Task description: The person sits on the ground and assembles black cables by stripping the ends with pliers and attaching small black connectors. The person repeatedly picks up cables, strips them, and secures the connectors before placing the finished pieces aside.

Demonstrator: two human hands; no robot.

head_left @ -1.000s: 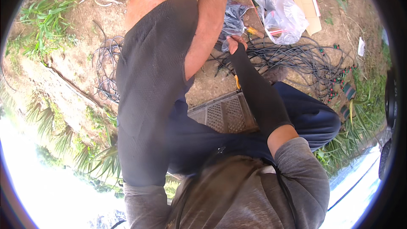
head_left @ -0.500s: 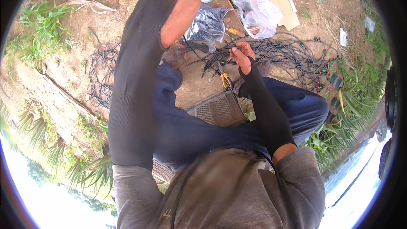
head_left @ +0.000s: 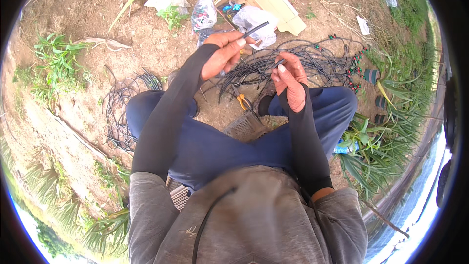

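My left hand [head_left: 222, 56] is closed with a pinch on a piece of thin black tube [head_left: 256, 29], whose end sticks out up and to the right. To its right, lower down, my right hand [head_left: 291, 80] pinches another black tube [head_left: 279, 63]; only a short bit of it shows at the fingertips. The two hands are apart. Below and between them, pliers with orange handles [head_left: 242, 100] lie on the ground. Behind the hands spreads a loose bundle of black tubes [head_left: 312, 49], with red and green fittings [head_left: 355, 71] at its right end.
An open cardboard box [head_left: 273, 5] lies at the back, with a clear plastic bag [head_left: 264, 36] against it. A bag of small parts [head_left: 203, 13] is left of it. More black tubing [head_left: 117, 112] lies beside my left knee. A plastic crate [head_left: 244, 127] sits between my legs; plants grow at right.
My left hand has come down from the top edge into view with a black tube in its fingers. My right hand has shifted slightly toward me. The view has tilted, showing more ground at the back.
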